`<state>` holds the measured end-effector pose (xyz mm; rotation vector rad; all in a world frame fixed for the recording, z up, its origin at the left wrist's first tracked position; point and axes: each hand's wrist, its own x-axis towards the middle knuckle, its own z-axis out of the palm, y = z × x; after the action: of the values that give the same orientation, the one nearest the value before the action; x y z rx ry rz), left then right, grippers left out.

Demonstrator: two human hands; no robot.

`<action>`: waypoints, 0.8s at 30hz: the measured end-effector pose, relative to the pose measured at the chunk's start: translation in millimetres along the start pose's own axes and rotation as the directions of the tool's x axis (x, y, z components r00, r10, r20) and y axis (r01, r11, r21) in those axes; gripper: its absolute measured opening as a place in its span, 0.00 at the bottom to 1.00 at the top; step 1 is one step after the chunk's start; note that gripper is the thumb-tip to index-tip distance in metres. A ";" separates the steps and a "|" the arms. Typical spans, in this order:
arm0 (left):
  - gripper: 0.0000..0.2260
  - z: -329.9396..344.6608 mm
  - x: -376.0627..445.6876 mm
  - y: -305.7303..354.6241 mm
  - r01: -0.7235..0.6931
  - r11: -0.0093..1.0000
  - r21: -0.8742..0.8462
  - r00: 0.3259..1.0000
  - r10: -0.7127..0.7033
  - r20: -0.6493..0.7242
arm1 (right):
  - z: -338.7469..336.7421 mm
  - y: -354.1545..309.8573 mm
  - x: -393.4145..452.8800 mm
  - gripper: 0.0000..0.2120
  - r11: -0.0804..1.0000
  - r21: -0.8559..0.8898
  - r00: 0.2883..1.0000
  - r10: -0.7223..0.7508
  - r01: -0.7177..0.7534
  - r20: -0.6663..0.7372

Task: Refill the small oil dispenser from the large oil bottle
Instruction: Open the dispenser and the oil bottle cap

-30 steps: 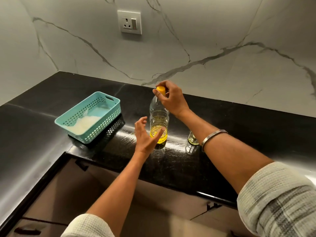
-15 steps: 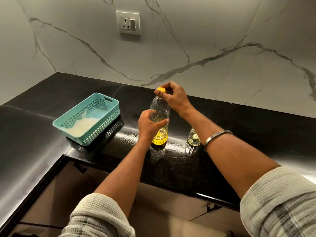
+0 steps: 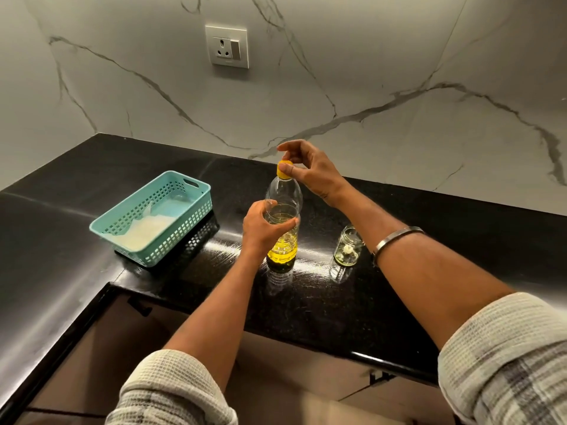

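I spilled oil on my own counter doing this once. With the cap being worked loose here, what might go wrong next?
1. The left hand grips the clear plastic oil bottle mid-body; squeezing once the yellow screw cap, pinched by the right hand, comes off might slosh oil.
2. The small glass jar stands close under the right forearm; a sweep may topple it.
3. Its narrow mouth invites overshoot onto the glossy black countertop.

cap (image 3: pixel 284 169): yellow, 12 o'clock of bottle | bottle (image 3: pixel 283 194): clear, yellow oil low | jar (image 3: pixel 347 246): clear glass, 3 o'clock of bottle | basket (image 3: pixel 159 222): teal lattice, 9 o'clock | counter (image 3: pixel 76 185): glossy black | wall (image 3: pixel 368 72): white marble, grey veins | sleeves (image 3: pixel 506 363): cream waffle, grey plaid | bangle (image 3: pixel 395 237): silver
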<state>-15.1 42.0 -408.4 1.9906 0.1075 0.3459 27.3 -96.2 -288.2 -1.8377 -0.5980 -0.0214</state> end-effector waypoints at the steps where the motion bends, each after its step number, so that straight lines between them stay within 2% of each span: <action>1: 0.27 0.2 -0.2 -0.4 -0.002 1.000 0.000 1.000 0.002 0.002 | -0.4 -0.5 -0.2 0.15 0.999 0.045 1.000 0.021 -0.021 0.004; 3: 0.27 0.6 0.4 -1.5 -0.007 1.000 -0.002 1.000 0.007 0.009 | 0.7 -0.2 0.4 0.15 0.996 0.079 0.999 0.040 -0.042 0.017; 7: 0.27 -0.7 0.3 -0.2 -0.012 1.000 -0.010 1.000 0.012 0.025 | 1.6 1.6 -0.1 0.17 0.998 -0.058 1.000 -0.011 0.011 0.009; 12: 0.27 -1.6 0.4 -1.2 -0.016 1.000 -0.008 0.999 0.017 0.031 | -0.6 -0.1 2.3 0.17 0.994 0.101 0.996 0.032 -0.040 0.080; 17: 0.27 -1.5 1.1 -1.2 -0.018 1.000 -0.016 0.999 0.019 0.043 | 3.0 3.3 3.2 0.17 0.999 -0.051 0.999 0.021 -0.018 0.050; 21: 0.27 -1.8 1.2 -1.9 -0.011 0.999 -0.030 0.999 0.013 0.050 | 1.8 -1.8 4.1 0.18 0.997 0.061 0.994 0.049 -0.055 0.097; 24: 0.27 -2.3 0.9 -1.9 -0.011 0.999 -0.030 0.998 0.013 0.055 | 3.5 -3.6 4.2 0.17 0.999 0.006 0.993 0.045 -0.046 0.106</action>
<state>-14.8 45.0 -408.9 1.9706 0.0556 0.2986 28.5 -90.6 -285.0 -1.8520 -0.6291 0.1091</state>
